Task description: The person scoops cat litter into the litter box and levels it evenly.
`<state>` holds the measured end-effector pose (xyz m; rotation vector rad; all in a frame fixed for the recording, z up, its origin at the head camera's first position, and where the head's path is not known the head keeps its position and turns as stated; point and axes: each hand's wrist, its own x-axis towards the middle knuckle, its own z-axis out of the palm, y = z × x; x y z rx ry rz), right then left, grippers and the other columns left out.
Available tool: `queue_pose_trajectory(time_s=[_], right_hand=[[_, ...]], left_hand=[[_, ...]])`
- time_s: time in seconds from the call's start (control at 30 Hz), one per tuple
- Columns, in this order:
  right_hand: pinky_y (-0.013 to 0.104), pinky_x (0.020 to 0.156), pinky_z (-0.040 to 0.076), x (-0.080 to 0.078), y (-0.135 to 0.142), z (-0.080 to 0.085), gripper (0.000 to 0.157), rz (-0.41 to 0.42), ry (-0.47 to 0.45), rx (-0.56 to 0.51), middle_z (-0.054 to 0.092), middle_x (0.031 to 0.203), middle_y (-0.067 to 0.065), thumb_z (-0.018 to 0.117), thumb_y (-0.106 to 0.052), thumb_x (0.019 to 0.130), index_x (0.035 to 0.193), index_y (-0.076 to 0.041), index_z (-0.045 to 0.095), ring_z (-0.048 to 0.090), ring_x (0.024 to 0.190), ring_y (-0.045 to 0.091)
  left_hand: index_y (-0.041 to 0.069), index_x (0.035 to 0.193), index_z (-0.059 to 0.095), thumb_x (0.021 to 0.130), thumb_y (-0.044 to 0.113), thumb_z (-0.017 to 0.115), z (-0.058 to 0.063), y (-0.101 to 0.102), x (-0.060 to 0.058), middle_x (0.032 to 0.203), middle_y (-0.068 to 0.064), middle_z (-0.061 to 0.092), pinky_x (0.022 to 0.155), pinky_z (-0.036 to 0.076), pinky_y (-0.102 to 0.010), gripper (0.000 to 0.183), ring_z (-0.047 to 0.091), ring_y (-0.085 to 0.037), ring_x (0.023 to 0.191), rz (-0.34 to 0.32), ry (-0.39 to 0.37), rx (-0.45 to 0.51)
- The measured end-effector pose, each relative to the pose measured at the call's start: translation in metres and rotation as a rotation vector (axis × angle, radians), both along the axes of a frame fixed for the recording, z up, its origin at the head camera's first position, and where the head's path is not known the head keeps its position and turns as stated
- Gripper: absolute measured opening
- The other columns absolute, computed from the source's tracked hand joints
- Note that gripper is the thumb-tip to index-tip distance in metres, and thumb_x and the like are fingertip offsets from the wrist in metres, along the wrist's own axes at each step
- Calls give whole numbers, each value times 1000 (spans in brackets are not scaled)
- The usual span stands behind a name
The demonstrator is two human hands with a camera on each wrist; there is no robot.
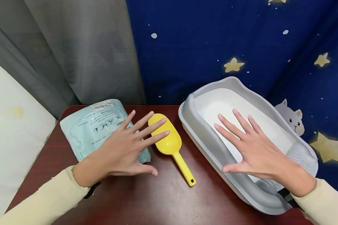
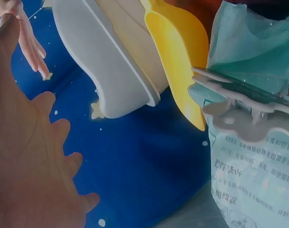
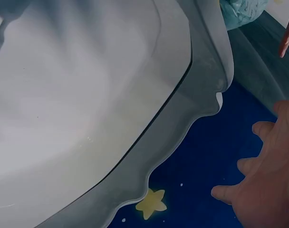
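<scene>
In the head view my left hand hovers with fingers spread, overlapping a pale teal printed bag and the bowl of a yellow scoop. The scoop lies on the table, its handle pointing toward me. A light scalloped clip sits on the bag in the left wrist view. My right hand, also spread, is over a litter box with a grey rim and a white inside. Neither hand holds anything.
The dark red table carries the bag, scoop and litter box. Behind it hang a grey curtain and a blue cloth with stars. A white surface stands at the left.
</scene>
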<state>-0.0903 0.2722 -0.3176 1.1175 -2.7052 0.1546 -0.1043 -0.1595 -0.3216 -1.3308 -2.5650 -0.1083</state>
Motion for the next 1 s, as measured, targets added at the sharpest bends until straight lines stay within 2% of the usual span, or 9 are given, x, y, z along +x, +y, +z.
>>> queue_pose_trajectory(time_s=[0.07, 0.27, 0.47, 0.57, 0.67, 0.77, 0.83, 0.9, 1.0], right_hand=[[73, 128, 5, 0, 3, -1, 116, -7, 1, -8, 16, 184, 1, 43, -99, 89, 177, -27, 24, 2, 168, 43], [73, 128, 5, 1, 12, -3, 116, -33, 10, -14, 17, 184, 2, 46, -98, 89, 177, -27, 25, 3, 168, 44], [69, 130, 4, 2, 20, -4, 116, -59, 14, -16, 16, 184, 2, 54, -94, 89, 177, -25, 24, 3, 168, 42], [65, 132, 4, 4, 23, -4, 117, -80, -15, -39, 16, 184, 3, 61, -90, 89, 177, -24, 24, 2, 168, 41], [58, 133, 3, 9, 25, 0, 116, -101, -84, -110, 15, 184, 3, 69, -82, 89, 177, -23, 23, 2, 169, 39], [59, 133, 5, 16, 25, 7, 113, -107, -173, -227, 14, 184, 4, 71, -77, 93, 178, -22, 20, 1, 169, 37], [61, 132, 6, 21, 23, 11, 107, -109, -226, -309, 13, 184, 4, 67, -75, 98, 178, -23, 18, 1, 169, 33], [58, 132, 7, 26, 20, 14, 100, -110, -264, -389, 13, 184, 4, 61, -74, 103, 178, -24, 17, 2, 169, 30], [42, 133, 10, 34, 14, 17, 88, -116, -271, -479, 15, 184, 5, 51, -68, 110, 178, -23, 17, 7, 169, 27]], left_hand=[[30, 172, 40, 92, 93, 50, 1, -2, 0, 183, -1, 21, 129, 7, -71, 102, 14, -35, 168, 9, -2, 0], [31, 173, 38, 91, 91, 55, 2, -8, 1, 183, 0, 19, 129, 4, -71, 103, 11, -33, 169, 37, -21, 1], [32, 174, 36, 92, 92, 53, 0, -10, 0, 184, 1, 18, 129, 5, -71, 103, 11, -34, 169, 46, -32, 0], [31, 173, 37, 92, 91, 53, 0, -11, 1, 184, 0, 17, 128, 7, -73, 102, 12, -34, 169, 50, -34, 3], [32, 173, 37, 92, 90, 55, 0, -11, 3, 184, 0, 14, 128, 8, -73, 101, 11, -33, 169, 64, -52, 11], [32, 174, 36, 93, 88, 57, 0, -11, 6, 185, 2, 11, 128, 8, -73, 100, 10, -32, 169, 80, -92, 33], [32, 174, 36, 96, 85, 58, 0, -11, 8, 185, 2, 10, 129, 8, -72, 97, 9, -32, 169, 90, -113, 60], [31, 173, 37, 99, 78, 62, 0, -11, 11, 184, 2, 11, 128, 10, -73, 91, 11, -32, 169, 96, -115, 101], [27, 172, 41, 101, 59, 71, -1, -12, 13, 184, -1, 16, 127, 14, -74, 83, 15, -34, 168, 100, -96, 174]])
